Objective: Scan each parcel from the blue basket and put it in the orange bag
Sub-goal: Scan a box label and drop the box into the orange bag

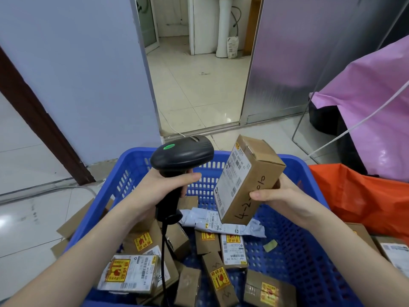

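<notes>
Fingers of the right hand (pixel 279 196) curl round a cardboard parcel (pixel 247 181) held tilted above the blue basket (pixel 309 240) — its label faces the barcode scanner (pixel 177 160), which the left hand (pixel 161 187) grips by the handle just beside it. More parcels lie in the basket; the orange bag (pixel 363 196) sits to the right.

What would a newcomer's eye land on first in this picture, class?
Most likely the black barcode scanner with its green light, gripped in the left hand, facing the labelled cardboard parcel held in the right hand. Below both sits the blue basket of parcels, with the orange bag to its right.
</notes>
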A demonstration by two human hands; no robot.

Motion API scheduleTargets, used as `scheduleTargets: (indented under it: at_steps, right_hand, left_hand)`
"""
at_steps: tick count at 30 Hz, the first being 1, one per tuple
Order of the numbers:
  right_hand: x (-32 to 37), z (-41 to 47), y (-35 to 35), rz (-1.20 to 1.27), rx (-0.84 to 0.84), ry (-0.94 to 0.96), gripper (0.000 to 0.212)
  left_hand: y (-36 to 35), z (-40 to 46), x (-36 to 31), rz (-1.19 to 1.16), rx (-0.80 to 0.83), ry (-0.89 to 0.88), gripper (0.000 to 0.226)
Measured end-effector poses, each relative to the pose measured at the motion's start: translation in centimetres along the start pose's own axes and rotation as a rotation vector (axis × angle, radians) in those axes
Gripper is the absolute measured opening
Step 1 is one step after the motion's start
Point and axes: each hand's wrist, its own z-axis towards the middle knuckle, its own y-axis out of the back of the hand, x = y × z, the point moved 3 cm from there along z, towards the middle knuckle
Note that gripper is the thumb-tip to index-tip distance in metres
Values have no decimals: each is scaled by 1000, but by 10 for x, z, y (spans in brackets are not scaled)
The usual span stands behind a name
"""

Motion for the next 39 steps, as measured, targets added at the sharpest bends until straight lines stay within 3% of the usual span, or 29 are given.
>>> scheduleTargets:
  at_steps: [9,20,27,36,39]
  right_hand:
    - [1,0,3,28,-7,32,81]
    - [-1,2,4,18,-30,35,88]
    - [-1,2,6,23,-41,31,89]
    - [-2,2,8,42,-29,39,95]
    - [-2,2,8,42,-32,41,92]
  left_hand:
    - [-5,-3,3,80,46,34,29]
    - [-7,-3,5,62,56,49,22]
    - [-7,-2,5,64,43,60,38]
    - [-9,-1,6,69,43,65,14]
    - [-7,1,8,86,29,31,22]
